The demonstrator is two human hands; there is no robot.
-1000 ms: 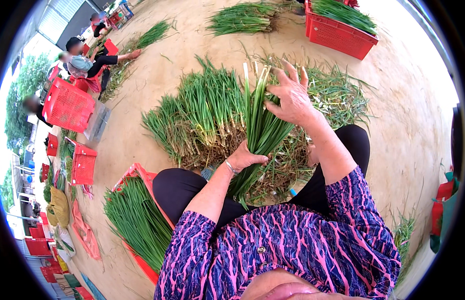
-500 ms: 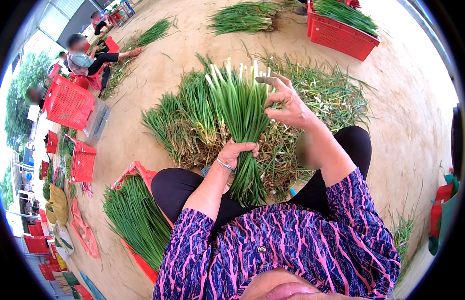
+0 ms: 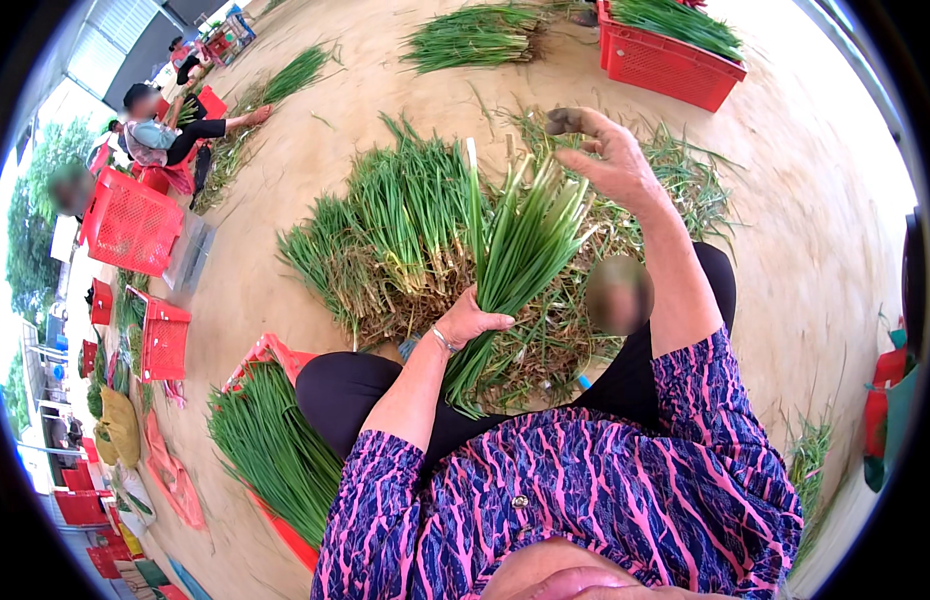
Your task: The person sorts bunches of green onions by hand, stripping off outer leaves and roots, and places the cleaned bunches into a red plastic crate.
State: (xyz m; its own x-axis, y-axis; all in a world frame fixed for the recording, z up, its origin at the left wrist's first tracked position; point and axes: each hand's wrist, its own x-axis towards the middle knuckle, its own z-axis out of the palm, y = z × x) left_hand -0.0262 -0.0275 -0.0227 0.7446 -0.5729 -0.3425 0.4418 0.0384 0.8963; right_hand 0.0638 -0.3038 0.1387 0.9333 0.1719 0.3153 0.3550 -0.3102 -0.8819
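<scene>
A bunch of green onions [image 3: 520, 250] stands tilted in front of me, pale stem ends up and to the right, leaf tips down by my lap. My left hand [image 3: 470, 322] is wrapped round its lower part, thumb pointing right. Above and to the right of the stem ends, my right hand [image 3: 615, 160] is raised with fingers bent and apart, holding nothing that I can see; its fingertips look dark. Behind the bunch lies a heap of untrimmed green onions [image 3: 405, 215] with brown, dry roots and leaves toward me.
Loose trimmings [image 3: 675, 200] spread to the right of the heap. At my left is a red crate [image 3: 270, 350] full of green onions. Farther off are another filled red crate [image 3: 670, 65], a green onion pile [image 3: 470, 38], an upturned-looking red crate [image 3: 135, 220] and a seated person [image 3: 170, 135].
The bunch has tipped from nearly upright to leaning right, its stem ends now blurred. My right hand has moved up and right, away from the stems. My left hand keeps its hold.
</scene>
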